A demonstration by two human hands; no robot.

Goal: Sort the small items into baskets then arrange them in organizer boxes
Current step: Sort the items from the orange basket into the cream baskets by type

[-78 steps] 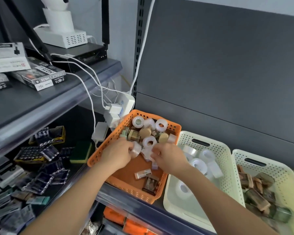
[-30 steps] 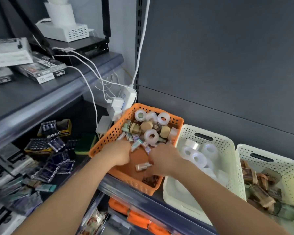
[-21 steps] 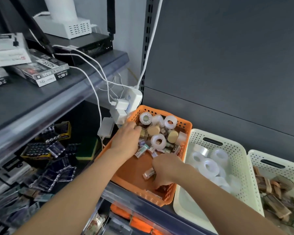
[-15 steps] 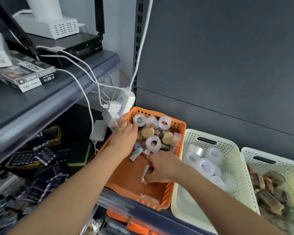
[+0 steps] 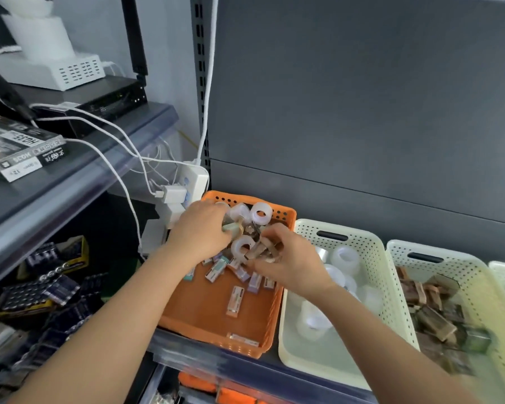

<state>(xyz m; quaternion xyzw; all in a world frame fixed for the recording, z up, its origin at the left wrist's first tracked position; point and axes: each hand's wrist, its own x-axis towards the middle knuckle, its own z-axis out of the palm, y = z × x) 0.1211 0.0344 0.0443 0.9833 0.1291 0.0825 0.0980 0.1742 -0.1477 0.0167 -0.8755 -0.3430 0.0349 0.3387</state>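
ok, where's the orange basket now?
Head view, lower centre: the orange basket sits directly left of the cream basket, just below the white power strip.

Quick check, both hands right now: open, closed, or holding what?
Left hand: curled in the basket, grip cannot be told.
Right hand: holding brown rolls.

On the shelf (image 5: 274,370) baskets stand in a row. In the left basket (image 5: 216,342) a pile (image 5: 260,214) lies far, packs (image 5: 235,300) nearer; the left hand (image 5: 204,231) and right hand (image 5: 290,265) are over the pile. Rolls (image 5: 346,258) lie in the middle basket (image 5: 391,293).
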